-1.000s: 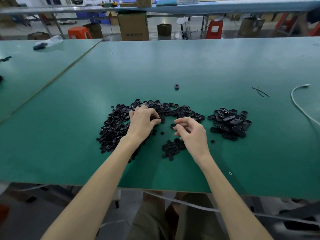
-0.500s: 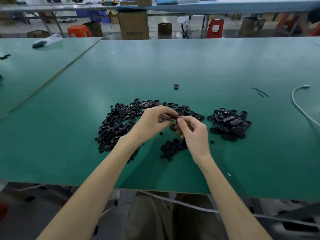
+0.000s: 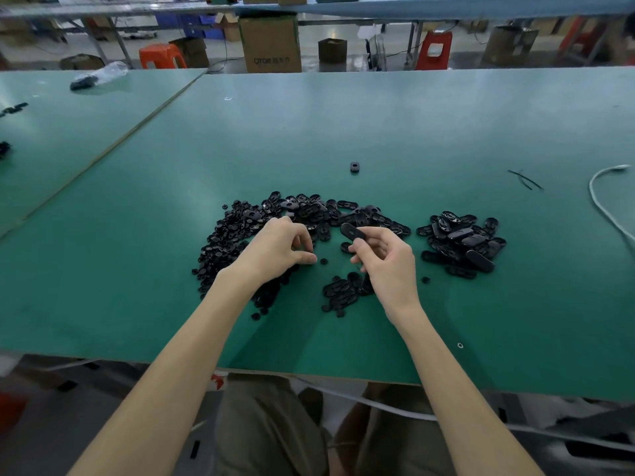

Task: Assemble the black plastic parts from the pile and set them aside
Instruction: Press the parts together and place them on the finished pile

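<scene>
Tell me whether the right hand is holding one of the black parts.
Yes, the right hand pinches one oval black part by its end between thumb and fingers.

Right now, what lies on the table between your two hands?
In the head view, a small round piece and a larger part lie on the table between the left hand and the right hand, which pinches an oval part.

Hands in view: 2, left hand (image 3: 278,249) and right hand (image 3: 388,259). Heaps of black parts on worktop (image 3: 378,115): 3, namely main heap (image 3: 233,242), small heap (image 3: 343,290) and side heap (image 3: 460,242); pieces per heap too many to count. Oval part (image 3: 352,231) in right hand: 1. Lone part (image 3: 354,166) beyond the heaps: 1. White cable (image 3: 598,201): 1.
</scene>
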